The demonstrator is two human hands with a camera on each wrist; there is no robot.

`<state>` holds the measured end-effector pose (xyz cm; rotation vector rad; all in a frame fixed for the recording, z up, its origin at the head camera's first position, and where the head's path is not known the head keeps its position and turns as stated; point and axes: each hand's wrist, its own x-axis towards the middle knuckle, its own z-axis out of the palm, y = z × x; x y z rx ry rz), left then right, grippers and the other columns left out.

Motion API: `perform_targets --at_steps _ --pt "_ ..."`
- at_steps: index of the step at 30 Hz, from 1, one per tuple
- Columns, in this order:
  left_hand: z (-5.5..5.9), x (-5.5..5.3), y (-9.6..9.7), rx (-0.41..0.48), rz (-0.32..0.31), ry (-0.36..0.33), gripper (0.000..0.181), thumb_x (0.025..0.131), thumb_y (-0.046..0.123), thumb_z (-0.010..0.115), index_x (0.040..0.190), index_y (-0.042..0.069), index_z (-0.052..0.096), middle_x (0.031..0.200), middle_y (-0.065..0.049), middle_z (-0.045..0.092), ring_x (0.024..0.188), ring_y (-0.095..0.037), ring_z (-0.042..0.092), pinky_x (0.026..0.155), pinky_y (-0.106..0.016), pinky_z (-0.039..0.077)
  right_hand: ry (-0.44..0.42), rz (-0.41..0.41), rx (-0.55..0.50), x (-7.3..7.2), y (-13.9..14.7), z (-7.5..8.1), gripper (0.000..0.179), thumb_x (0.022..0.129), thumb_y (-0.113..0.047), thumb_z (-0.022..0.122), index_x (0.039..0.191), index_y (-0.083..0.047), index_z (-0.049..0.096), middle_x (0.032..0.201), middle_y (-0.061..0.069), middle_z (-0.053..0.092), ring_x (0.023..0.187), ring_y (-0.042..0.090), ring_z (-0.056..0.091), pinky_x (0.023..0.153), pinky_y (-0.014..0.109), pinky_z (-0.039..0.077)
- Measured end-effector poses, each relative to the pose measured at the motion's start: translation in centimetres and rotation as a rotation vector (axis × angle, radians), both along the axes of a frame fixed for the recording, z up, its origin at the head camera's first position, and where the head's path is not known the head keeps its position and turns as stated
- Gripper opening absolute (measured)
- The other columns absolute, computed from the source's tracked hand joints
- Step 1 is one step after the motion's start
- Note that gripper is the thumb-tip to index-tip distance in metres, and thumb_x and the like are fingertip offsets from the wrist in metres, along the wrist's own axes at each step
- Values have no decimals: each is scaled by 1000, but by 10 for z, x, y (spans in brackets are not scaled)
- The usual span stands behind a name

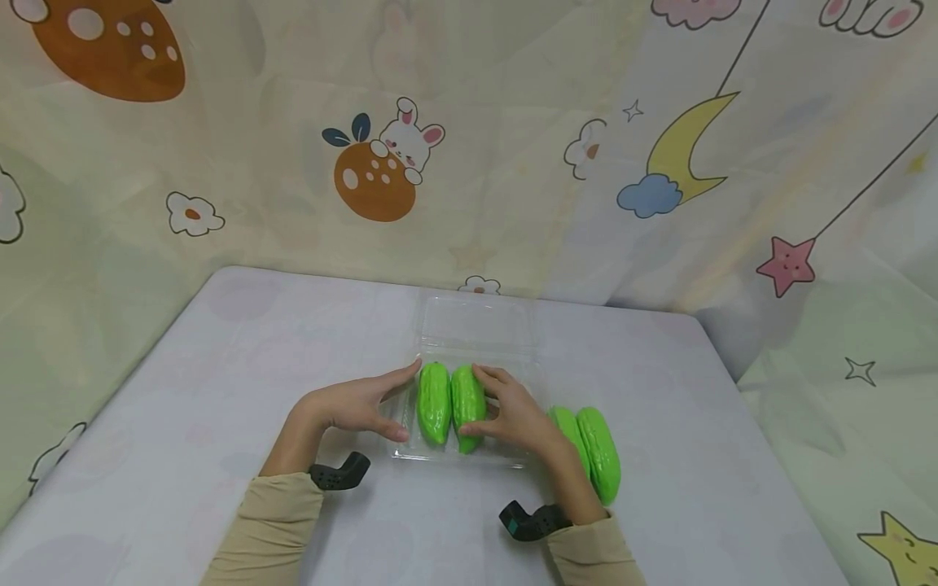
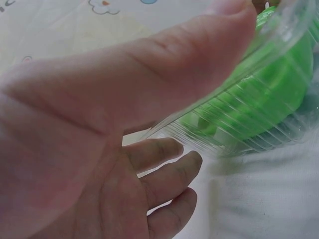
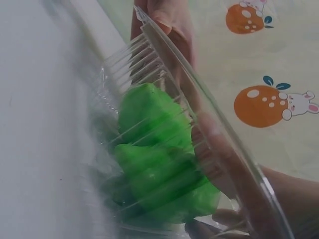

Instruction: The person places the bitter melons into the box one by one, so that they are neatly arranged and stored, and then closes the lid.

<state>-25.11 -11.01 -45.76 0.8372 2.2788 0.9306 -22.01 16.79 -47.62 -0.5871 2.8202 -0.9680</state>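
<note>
Our left hand (image 1: 357, 405) spread at clear container (image 1: 458, 461); right hand (image 1: 516, 413) pinches green vegetable (image 1: 467, 399) inside, beside second vegetable (image 1: 434, 404); vegetable pair (image 1: 601, 456) on worktop (image 1: 190, 407).

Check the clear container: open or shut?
Open: the container has its lid folded back at the far side; two green objects sit uncovered inside.

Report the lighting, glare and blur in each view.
Head: even light, a soft shadow beside the left sleeve; left wrist: dim, the left hand looming large and soft; right wrist: the clear tray glints along its rim and blurs toward the picture's left.
</note>
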Motion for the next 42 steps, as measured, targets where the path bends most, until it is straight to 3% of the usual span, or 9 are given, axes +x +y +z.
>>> perform_targets --at_steps 8,16,22,29,37,42 --pt "-1 -1 0 0 6 -6 107 77 38 77 154 14 7 161 -3 7 148 -24 9 118 -47 19 -5 21 -3 2 4 6 98 70 -40 82 148 -7 32 150 11 37 136 30 39 107 42 41" --pt "-3 -2 -1 8 3 -4 107 77 38 77 154 13 8 161 -4 7 148 -24 9 118 -48 18 0 35 -26 3 6 11 98 69 -38 82 147 -5 33 150 14 36 136 30 40 99 33 48" --pt "-4 -2 -2 0 2 2 106 77 38 77 154 14 8 161 -3 7 148 -24 10 118 -47 19 -45 4 -105 6 16 24 96 71 -31 82 148 -4 31 151 12 33 136 29 39 100 32 46" --pt "1 1 1 -12 16 -12 109 75 38 78 154 14 8 161 -6 9 148 -26 11 118 -48 18 -49 -45 -161 18 40 53 94 74 -25 81 150 -8 28 154 9 28 140 29 34 105 37 41" --pt "0 1 1 -20 22 -12 108 76 39 78 154 14 8 161 -6 9 148 -26 11 118 -48 19 63 -65 -147 34 82 74 92 76 -22 80 151 -17 27 156 3 26 143 25 27 108 38 36" --pt "-2 1 0 -21 23 -13 108 76 39 78 154 16 7 161 -6 9 148 -27 11 118 -49 19 90 -83 -174 42 111 77 91 78 -24 78 151 -27 24 157 -6 23 145 17 22 110 24 32"
